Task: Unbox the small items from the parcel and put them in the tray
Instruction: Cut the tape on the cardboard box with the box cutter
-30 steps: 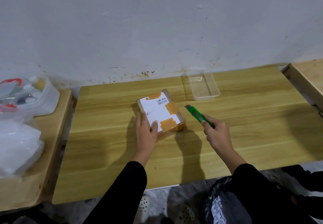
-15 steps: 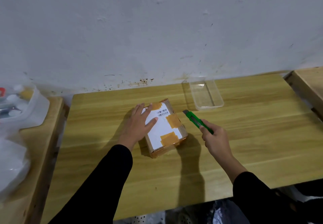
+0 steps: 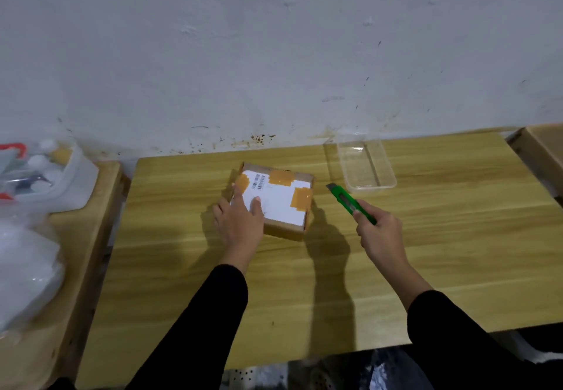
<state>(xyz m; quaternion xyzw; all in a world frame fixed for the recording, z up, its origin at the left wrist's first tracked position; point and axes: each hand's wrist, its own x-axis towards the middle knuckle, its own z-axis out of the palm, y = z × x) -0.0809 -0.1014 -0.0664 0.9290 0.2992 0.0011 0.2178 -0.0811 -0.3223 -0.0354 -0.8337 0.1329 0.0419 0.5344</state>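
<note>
The parcel sits on the table, toward the wall side, and the left hand lies on the parcel's near left corner. Right of the parcel, apart from it, the right hand holds the knife pointing away. Beyond the knife, right of the parcel, stands the tray by the wall.

You've turned the parcel on the surface: a second ago its long side ran away from you with the barcode at the far end, and now it lies squarer to you. Your left hand has shifted from the near edge to the left side, then back over the near-left corner, thumb on the label.
</note>
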